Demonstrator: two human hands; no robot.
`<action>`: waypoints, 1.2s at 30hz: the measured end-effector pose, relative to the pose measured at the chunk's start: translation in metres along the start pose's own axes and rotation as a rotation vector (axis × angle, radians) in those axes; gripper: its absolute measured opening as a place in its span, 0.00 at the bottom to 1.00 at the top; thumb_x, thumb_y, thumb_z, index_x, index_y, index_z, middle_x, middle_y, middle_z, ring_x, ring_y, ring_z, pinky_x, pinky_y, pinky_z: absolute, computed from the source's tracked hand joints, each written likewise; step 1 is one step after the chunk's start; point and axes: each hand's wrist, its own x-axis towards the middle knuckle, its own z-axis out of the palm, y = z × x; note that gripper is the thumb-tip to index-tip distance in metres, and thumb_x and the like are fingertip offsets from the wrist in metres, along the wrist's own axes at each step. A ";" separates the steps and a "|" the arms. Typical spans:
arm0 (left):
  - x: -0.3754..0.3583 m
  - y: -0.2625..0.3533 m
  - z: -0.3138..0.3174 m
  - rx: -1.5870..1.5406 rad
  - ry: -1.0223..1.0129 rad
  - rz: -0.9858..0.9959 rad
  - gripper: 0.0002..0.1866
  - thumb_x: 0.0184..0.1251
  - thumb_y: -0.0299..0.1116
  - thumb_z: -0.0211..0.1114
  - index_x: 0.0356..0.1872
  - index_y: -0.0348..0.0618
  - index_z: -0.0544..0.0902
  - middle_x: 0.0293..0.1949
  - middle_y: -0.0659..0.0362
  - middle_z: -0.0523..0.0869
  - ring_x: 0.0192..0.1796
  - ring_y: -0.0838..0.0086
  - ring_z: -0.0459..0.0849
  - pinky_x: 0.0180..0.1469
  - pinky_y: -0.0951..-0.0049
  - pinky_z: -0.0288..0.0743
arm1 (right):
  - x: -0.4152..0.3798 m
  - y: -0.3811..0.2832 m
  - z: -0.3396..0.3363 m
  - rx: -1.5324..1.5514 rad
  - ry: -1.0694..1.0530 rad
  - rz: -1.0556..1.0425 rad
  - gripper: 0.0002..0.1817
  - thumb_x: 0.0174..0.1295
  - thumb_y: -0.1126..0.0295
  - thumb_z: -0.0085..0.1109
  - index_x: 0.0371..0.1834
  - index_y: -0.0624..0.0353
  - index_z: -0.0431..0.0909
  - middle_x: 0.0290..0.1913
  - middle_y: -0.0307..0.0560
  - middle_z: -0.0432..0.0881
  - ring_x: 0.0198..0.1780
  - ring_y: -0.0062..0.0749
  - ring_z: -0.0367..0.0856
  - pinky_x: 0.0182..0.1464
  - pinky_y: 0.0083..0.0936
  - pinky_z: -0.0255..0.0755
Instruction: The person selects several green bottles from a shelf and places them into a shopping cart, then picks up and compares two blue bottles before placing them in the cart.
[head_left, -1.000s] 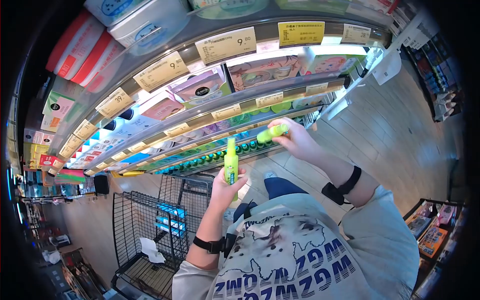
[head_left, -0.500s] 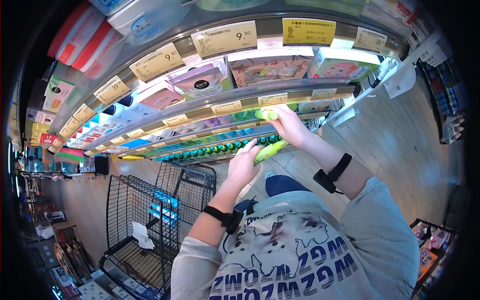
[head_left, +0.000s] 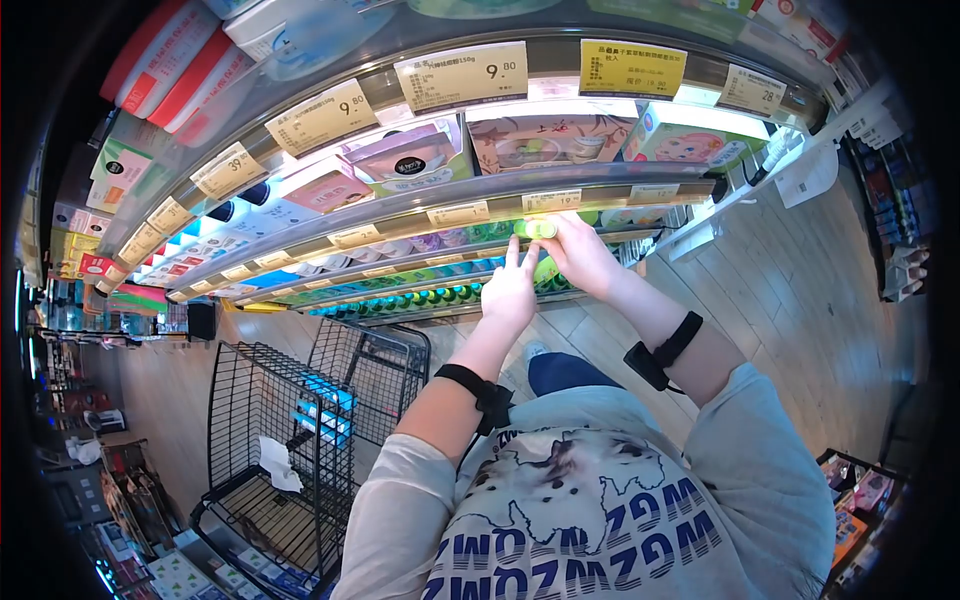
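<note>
The right hand (head_left: 580,258) has its fingers closed around a lime-green spray bottle (head_left: 535,229), held at the lip of the middle shelf (head_left: 450,215), its long axis pointing into the shelf so only the round end shows. The left hand (head_left: 510,290) sits at about seven o'clock from that bottle, two fingers extended toward it; it partly hides a second green bottle (head_left: 545,270), and whether it grasps that one I cannot tell. The right hand is the nearer.

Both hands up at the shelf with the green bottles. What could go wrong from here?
1. The right hand pushes a green bottle in at the shelf edge; packed neighbours might tip or fall.
2. The left hand seems to pinch a second green bottle loosely, two fingers raised; it could slip.
3. The shopping cart stands close; a dropped bottle might hit it.
</note>
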 end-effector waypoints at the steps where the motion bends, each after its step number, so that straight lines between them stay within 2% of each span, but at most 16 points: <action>1: 0.000 0.002 -0.002 -0.008 -0.020 -0.010 0.43 0.52 0.25 0.63 0.71 0.59 0.57 0.73 0.52 0.52 0.51 0.62 0.81 0.48 0.66 0.80 | 0.000 0.000 0.000 -0.007 -0.010 0.011 0.13 0.61 0.72 0.55 0.49 0.63 0.74 0.45 0.59 0.78 0.49 0.55 0.76 0.50 0.39 0.72; 11: 0.007 0.002 -0.001 -0.054 -0.051 -0.034 0.39 0.55 0.24 0.58 0.70 0.58 0.57 0.74 0.53 0.51 0.51 0.63 0.81 0.48 0.65 0.80 | 0.004 0.001 0.002 -0.041 -0.034 0.035 0.12 0.61 0.72 0.54 0.47 0.64 0.75 0.43 0.59 0.78 0.48 0.55 0.76 0.51 0.39 0.71; 12: 0.007 0.001 0.000 -0.055 -0.051 -0.034 0.39 0.55 0.24 0.58 0.70 0.58 0.57 0.74 0.53 0.51 0.51 0.63 0.81 0.48 0.65 0.80 | 0.004 0.001 0.002 -0.041 -0.035 0.035 0.12 0.61 0.72 0.54 0.47 0.64 0.75 0.43 0.59 0.78 0.48 0.55 0.76 0.51 0.39 0.71; 14: 0.007 -0.001 0.002 -0.102 -0.003 -0.014 0.38 0.49 0.23 0.61 0.66 0.53 0.62 0.72 0.50 0.53 0.50 0.57 0.82 0.48 0.60 0.79 | 0.005 0.003 0.002 -0.066 -0.052 0.026 0.12 0.61 0.72 0.55 0.47 0.64 0.75 0.42 0.59 0.78 0.48 0.55 0.75 0.50 0.40 0.71; 36: 0.008 0.000 0.004 -0.095 -0.002 -0.003 0.38 0.49 0.24 0.62 0.66 0.53 0.61 0.72 0.48 0.54 0.50 0.56 0.82 0.48 0.61 0.80 | 0.005 0.007 0.005 -0.066 -0.044 -0.003 0.11 0.61 0.72 0.54 0.44 0.64 0.76 0.41 0.60 0.79 0.47 0.55 0.76 0.50 0.40 0.71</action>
